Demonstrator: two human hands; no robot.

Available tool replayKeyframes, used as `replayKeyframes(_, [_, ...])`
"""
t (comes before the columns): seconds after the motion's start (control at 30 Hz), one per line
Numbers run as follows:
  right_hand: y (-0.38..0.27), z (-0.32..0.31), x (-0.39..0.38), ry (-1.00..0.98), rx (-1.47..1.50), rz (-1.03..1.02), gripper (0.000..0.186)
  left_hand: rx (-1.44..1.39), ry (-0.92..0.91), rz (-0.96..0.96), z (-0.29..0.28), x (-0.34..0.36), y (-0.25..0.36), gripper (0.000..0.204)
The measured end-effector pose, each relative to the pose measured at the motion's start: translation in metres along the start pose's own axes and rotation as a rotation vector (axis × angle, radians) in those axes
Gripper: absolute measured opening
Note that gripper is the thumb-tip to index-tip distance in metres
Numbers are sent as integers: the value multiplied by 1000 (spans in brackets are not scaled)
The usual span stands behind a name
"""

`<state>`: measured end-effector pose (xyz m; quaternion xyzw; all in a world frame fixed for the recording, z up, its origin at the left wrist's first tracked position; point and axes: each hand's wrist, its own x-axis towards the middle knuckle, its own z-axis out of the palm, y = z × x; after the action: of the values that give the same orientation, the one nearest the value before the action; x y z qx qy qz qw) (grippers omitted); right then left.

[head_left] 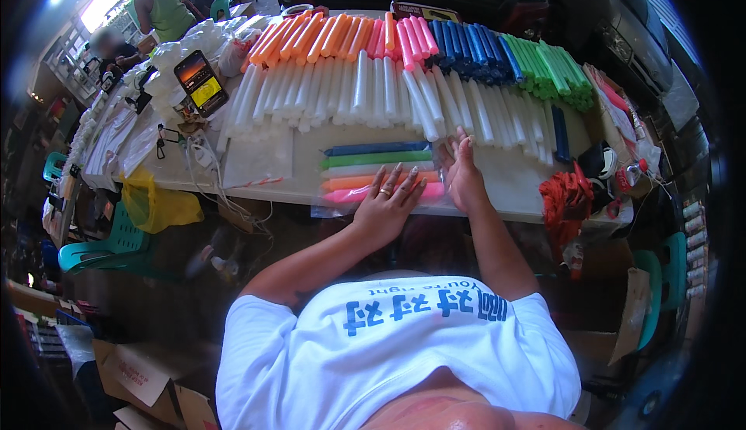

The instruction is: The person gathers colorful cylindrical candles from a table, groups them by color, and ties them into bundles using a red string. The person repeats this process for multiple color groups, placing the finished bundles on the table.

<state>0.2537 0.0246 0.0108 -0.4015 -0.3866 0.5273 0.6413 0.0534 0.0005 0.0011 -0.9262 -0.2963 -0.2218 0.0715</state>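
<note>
A white bench (513, 177) carries everything, and it serves as the landmark here. Across its far half lie long rows of thin sticks: orange sticks (311, 38) at the far left, pink sticks (408, 38) beside them, blue sticks (466, 49) and green sticks (548, 69) toward the far right, with a wide band of white sticks (365, 92) just nearer. On the bench's left part a phone (200, 82) leans with its screen lit, and at its right edge sits a red bundle (563, 197). At the near edge of the bench, in the middle, a clear bag (373, 177) holds five sticks laid side by side, blue farthest, then green, white, orange and pink nearest. The left hand (386, 206) lies flat on the near side of the bag, fingers (396, 177) spread apart and pressing on the orange and pink ones. The right hand (462, 174) rests against the bag's right end, fingers together and straight, gripping nothing. To do this well, I judge the left palm should keep the row flat while the right squares the ends evenly.
</note>
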Motion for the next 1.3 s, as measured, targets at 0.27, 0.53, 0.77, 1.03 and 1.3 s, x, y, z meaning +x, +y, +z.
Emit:
replayKeyframes(0.27, [-5, -30, -11, 139, -1157, -370, 19, -17, 37, -42, -7, -19, -4, 54])
replayKeyframes(0.53, [2, -31, 0, 4, -1170, -429, 24, -35, 94, -46, -6, -21, -4, 51])
replayKeyframes(0.77, [7, -31, -1, -31, -1351, -482, 33, 31, 69, -118, -5, -28, -5, 53])
replayKeyframes(1.03, [4, -26, -9, -55, -1419, -473, 41, -16, 55, -84, -5, -29, -8, 54])
replayKeyframes(1.3, [2, -25, -6, -99, -1434, -408, 48, 80, 60, -180, -13, -37, -12, 57])
